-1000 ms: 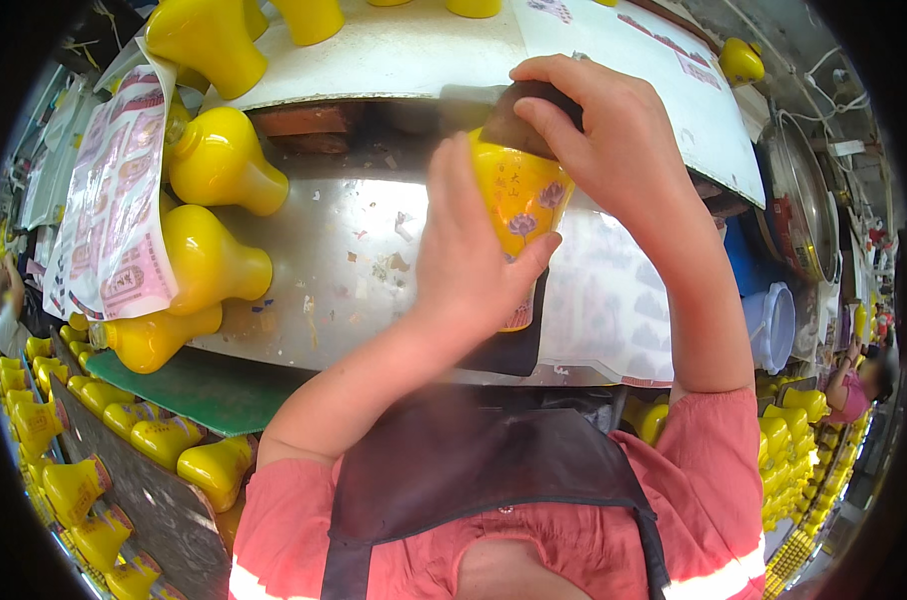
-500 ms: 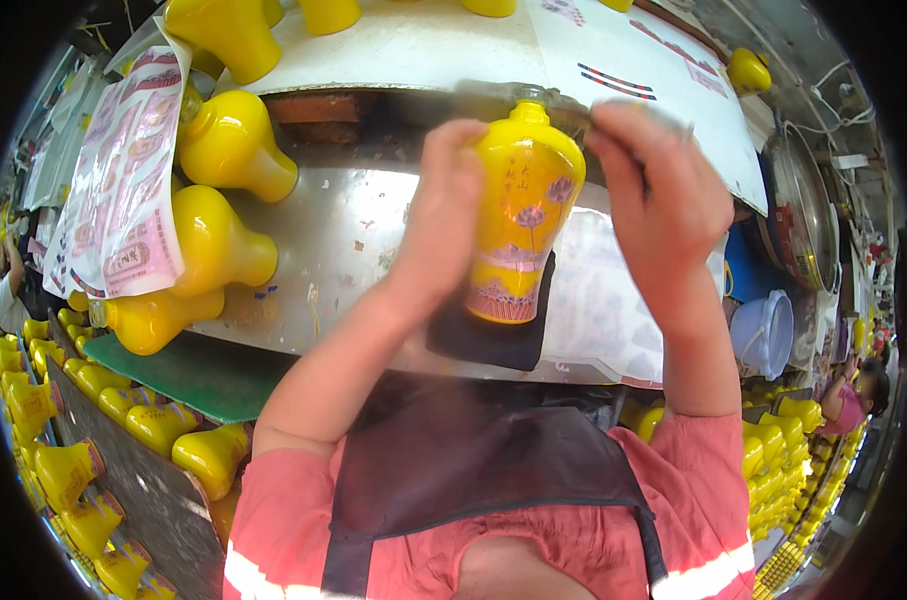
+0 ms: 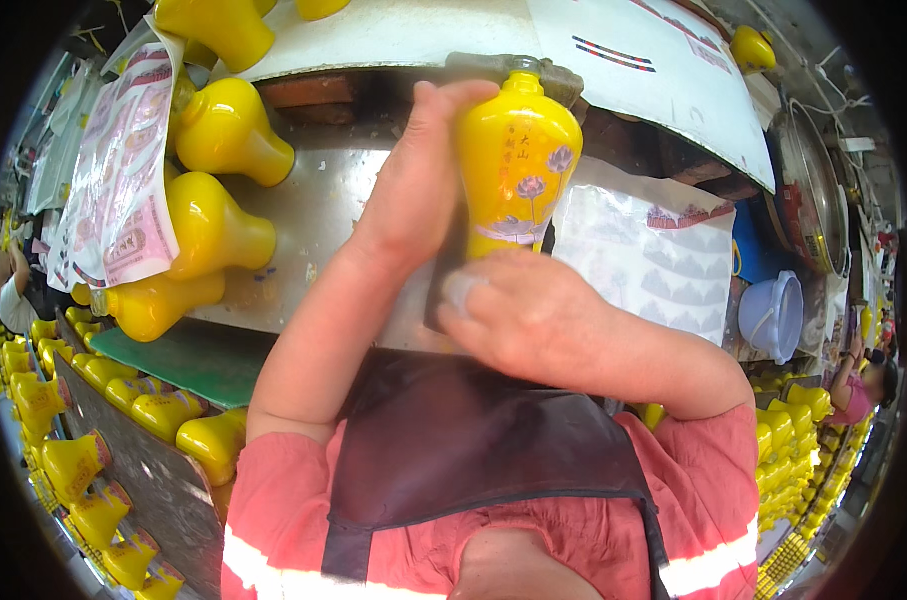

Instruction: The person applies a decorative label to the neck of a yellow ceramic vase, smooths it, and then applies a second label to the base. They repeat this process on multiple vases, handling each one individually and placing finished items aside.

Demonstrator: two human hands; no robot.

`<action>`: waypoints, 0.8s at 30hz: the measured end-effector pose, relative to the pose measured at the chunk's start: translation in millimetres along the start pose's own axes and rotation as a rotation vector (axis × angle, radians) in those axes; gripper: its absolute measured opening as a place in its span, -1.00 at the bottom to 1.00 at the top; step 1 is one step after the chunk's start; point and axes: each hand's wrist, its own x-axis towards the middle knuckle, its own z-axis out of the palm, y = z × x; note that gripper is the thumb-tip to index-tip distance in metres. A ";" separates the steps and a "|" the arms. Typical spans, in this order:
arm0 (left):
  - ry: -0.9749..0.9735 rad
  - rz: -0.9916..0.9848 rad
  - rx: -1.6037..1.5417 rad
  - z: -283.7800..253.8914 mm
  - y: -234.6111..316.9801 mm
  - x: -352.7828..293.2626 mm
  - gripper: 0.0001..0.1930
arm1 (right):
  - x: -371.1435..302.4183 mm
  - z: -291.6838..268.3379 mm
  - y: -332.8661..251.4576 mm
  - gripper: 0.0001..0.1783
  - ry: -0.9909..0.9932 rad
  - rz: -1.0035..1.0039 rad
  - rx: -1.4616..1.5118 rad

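Note:
A glossy yellow bottle [image 3: 522, 150] with purple lotus pictures and writing lies before me, its neck pointing away. A dark block [image 3: 564, 82] sits behind that neck. My left hand [image 3: 411, 175] is closed against the bottle's left shoulder, fingers at the neck, some hidden by the bottle. Across the bottle's base lies my right hand [image 3: 534, 305], its fingers curled. Something pale and blurred shows at those fingertips; I cannot make out what it is. The base and its lower picture band are hidden under this hand.
Several plain yellow bottles [image 3: 219, 225] lie at the left beside a hanging sheet of pink decals [image 3: 124, 190]. A decal sheet [image 3: 654, 260] lies right of the bottle. Further right is a pale blue bucket [image 3: 772, 318]. A white board [image 3: 664, 90] spans the back.
My right hand has come from the bottle's upper right down to its base. My left hand stays at the bottle's left side, now with fingers stretched toward the neck.

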 end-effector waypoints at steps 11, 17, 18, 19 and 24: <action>0.195 0.003 0.239 6.7 -29.9 11.9 -0.53 | -40.7 -5.6 27.7 -0.60 0.388 0.150 -0.131; 0.205 0.081 0.118 -0.9 -43.9 12.4 -0.54 | -47.2 -9.1 38.3 -0.59 0.401 0.546 -0.246; 0.211 0.099 0.125 -1.0 -43.9 13.5 -0.53 | -48.6 -10.3 46.7 -0.61 0.503 0.634 -0.245; 0.195 0.120 0.160 -1.0 -43.0 14.0 -0.51 | -51.1 -9.5 45.9 -0.61 0.531 0.540 -0.350; 0.232 -0.069 -0.065 8.4 -33.9 7.6 -0.39 | -64.8 16.3 16.4 -0.71 0.377 0.232 0.049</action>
